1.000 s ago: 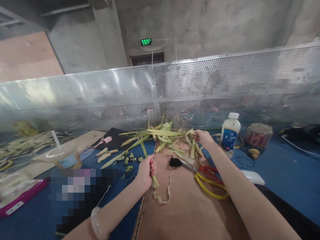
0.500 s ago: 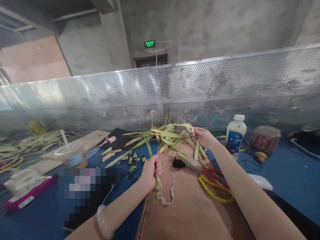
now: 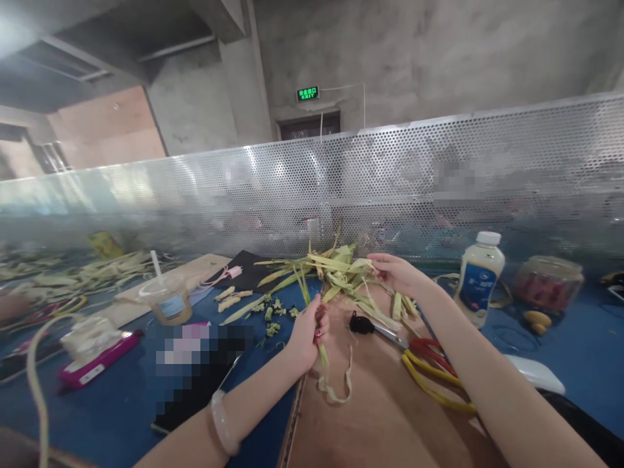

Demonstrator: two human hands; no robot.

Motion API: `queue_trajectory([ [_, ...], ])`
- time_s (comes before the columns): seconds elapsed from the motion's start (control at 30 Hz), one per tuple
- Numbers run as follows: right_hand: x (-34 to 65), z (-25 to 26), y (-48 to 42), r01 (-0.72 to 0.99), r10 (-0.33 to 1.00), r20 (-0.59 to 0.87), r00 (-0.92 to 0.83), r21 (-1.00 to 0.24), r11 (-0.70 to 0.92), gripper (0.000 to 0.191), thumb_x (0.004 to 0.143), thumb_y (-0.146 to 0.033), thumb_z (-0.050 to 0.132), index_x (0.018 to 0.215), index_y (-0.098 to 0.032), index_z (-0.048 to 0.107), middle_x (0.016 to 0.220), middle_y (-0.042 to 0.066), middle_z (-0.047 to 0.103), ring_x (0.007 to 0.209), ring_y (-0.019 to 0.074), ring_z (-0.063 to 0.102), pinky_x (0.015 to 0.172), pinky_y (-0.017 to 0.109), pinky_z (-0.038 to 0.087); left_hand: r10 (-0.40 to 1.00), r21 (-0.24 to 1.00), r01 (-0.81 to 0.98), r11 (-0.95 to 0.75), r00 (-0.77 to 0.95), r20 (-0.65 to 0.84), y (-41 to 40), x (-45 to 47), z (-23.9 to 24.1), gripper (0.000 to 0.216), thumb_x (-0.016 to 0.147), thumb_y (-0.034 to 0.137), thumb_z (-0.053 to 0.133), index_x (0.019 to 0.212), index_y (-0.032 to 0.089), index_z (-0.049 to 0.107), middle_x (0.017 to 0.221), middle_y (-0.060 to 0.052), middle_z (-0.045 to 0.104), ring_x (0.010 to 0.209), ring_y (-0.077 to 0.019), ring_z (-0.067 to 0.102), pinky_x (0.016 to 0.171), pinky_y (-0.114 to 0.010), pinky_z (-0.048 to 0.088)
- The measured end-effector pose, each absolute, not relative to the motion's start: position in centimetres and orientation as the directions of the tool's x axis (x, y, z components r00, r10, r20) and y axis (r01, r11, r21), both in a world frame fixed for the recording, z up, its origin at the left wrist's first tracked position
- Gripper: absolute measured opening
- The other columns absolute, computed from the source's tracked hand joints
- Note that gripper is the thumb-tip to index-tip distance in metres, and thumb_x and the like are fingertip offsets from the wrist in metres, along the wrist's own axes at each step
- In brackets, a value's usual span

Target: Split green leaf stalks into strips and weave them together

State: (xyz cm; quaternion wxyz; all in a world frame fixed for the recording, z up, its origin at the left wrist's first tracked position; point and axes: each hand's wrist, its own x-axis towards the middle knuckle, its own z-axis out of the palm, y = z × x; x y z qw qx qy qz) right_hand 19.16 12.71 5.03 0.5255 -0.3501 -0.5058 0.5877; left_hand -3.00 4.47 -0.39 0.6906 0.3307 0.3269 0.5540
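Note:
My left hand [image 3: 308,335] is closed around a bundle of pale green leaf strips [image 3: 322,354]. Their tips poke out above the fist, and one curled end [image 3: 347,383] hangs below onto the brown board [image 3: 361,429]. My right hand [image 3: 396,274] pinches a pale leaf strip [image 3: 361,265] at the right side of a loose pile of dried green-yellow leaves [image 3: 336,273]. Under my right forearm lie scissors with red and yellow handles [image 3: 414,367], their blades pointing to the upper left. A small black object [image 3: 361,323] sits at the blade tips.
Small knotted green pieces [image 3: 270,312] lie left of the board on the blue table [image 3: 263,396]. A lidded drink cup with straw [image 3: 170,305] and a magenta power strip [image 3: 100,359] stand left. On the right are a bottle [image 3: 480,279] and a jar [image 3: 548,283]. A perforated metal screen [image 3: 273,188] runs behind.
The whole view has shifted, so things appear farther right. Both hands keep their grips on the leaf strips, with little movement relative to the pile.

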Motion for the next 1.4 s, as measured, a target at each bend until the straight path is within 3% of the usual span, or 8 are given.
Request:
queue_trajectory([
  [0.17, 16.1, 8.0, 9.2, -0.324, 0.906, 0.311, -0.286, -0.922, 0.214, 0.029, 0.070, -0.016, 0.061, 0.099, -0.017, 0.062, 0.069, -0.001, 0.058, 0.056, 0.0050, 0.049, 0.053, 0.016, 0.042, 0.962, 0.802, -0.563, 0.199, 0.270, -0.049, 3.8, -3.0, 0.3, 0.034, 0.069, 0.047, 0.058, 0.075, 0.015, 0.050, 0.048, 0.008, 0.030, 0.035, -0.0010, 0.018, 0.035, -0.018, 0.007],
  [0.37, 13.6, 5.8, 3.5, -0.220, 0.877, 0.229, -0.423, -0.965, 0.146, 0.039, 0.072, -0.021, 0.061, 0.111, -0.021, 0.059, 0.070, 0.000, 0.059, 0.053, 0.0057, 0.047, 0.051, 0.019, 0.039, 0.963, 0.818, -0.558, 0.141, 0.270, 0.019, 2.9, -2.7, 1.1, 0.045, 0.068, 0.056, 0.055, 0.092, 0.017, 0.052, 0.052, 0.008, 0.034, 0.036, -0.0014, 0.020, 0.035, -0.017, 0.008],
  [0.57, 12.5, 1.8, -0.2, -0.185, 0.858, 0.243, -0.453, -0.967, 0.176, 0.036, 0.072, -0.024, 0.059, 0.108, -0.028, 0.061, 0.132, 0.003, 0.040, 0.058, 0.0063, 0.050, 0.049, 0.022, 0.042, 0.970, 0.853, -0.516, 0.079, 0.239, 0.055, 1.8, -2.5, 1.6, 0.047, 0.066, 0.051, 0.060, 0.100, 0.018, 0.056, 0.051, 0.007, 0.037, 0.036, -0.0003, 0.023, 0.034, -0.014, 0.013],
  [0.83, 11.5, -0.1, -2.6, -0.311, 0.881, 0.233, -0.412, -0.944, 0.105, 0.046, 0.073, -0.019, 0.057, 0.117, -0.031, 0.053, 0.127, 0.004, 0.046, 0.060, 0.0069, 0.052, 0.057, 0.024, 0.045, 0.923, 0.892, -0.430, 0.141, 0.384, 0.039, 0.1, -1.9, 2.0, 0.054, 0.073, 0.054, 0.050, 0.116, 0.019, 0.050, 0.061, -0.001, 0.056, 0.040, -0.0129, 0.050, 0.040, -0.027, 0.042],
  [1.03, 11.4, 0.4, -3.6, -0.115, 0.851, 0.395, -0.346, -0.918, 0.380, 0.046, 0.076, -0.028, 0.053, 0.122, -0.032, 0.047, 0.134, 0.004, 0.037, 0.086, 0.0169, 0.056, 0.058, 0.026, 0.050, 0.961, 0.900, -0.436, 0.014, 0.253, 0.108, 0.1, -2.0, 1.5, 0.046, 0.068, 0.044, 0.062, 0.104, 0.015, 0.060, 0.052, 0.003, 0.048, 0.037, -0.0036, 0.036, 0.036, -0.017, 0.030],
  [1.13, 12.0, 0.3, -3.6, 0.042, 0.880, 0.427, -0.207, -0.895, 0.444, 0.032, 0.079, -0.035, 0.048, 0.108, -0.026, 0.056, 0.120, 0.007, 0.050, 0.074, 0.0150, 0.059, 0.050, 0.024, 0.049, 0.968, 0.924, -0.381, -0.026, 0.222, 0.119, 0.3, -2.1, 1.2, 0.040, 0.065, 0.041, 0.066, 0.093, 0.013, 0.065, 0.047, 0.006, 0.037, 0.037, -0.0006, 0.024, 0.036, -0.015, 0.018],
  [1.27, 13.4, 0.2, -3.1, 0.141, 0.920, 0.392, -0.010, -0.910, 0.389, 0.030, 0.081, -0.044, 0.044, 0.094, -0.019, 0.055, 0.071, 0.001, 0.060, 0.036, 0.0056, 0.041, 0.036, 0.020, 0.038, 0.951, 0.951, -0.304, -0.052, 0.276, 0.140, 0.4, -2.1, 1.1, 0.040, 0.065, 0.043, 0.064, 0.091, 0.012, 0.066, 0.046, 0.006, 0.032, 0.038, -0.0009, 0.020, 0.036, -0.017, 0.013],
  [1.4, 13.9, 0.5, -2.9, 0.185, 0.941, 0.300, -0.154, -0.927, 0.326, 0.030, 0.079, -0.046, 0.046, 0.083, -0.018, 0.056, 0.055, -0.004, 0.050, 0.034, 0.0043, 0.036, 0.035, 0.019, 0.034, 0.949, 0.954, -0.286, -0.091, 0.266, 0.170, 0.2, -2.0, 1.0, 0.040, 0.067, 0.043, 0.063, 0.092, 0.013, 0.066, 0.050, 0.004, 0.037, 0.039, -0.0009, 0.020, 0.037, -0.018, 0.013],
])
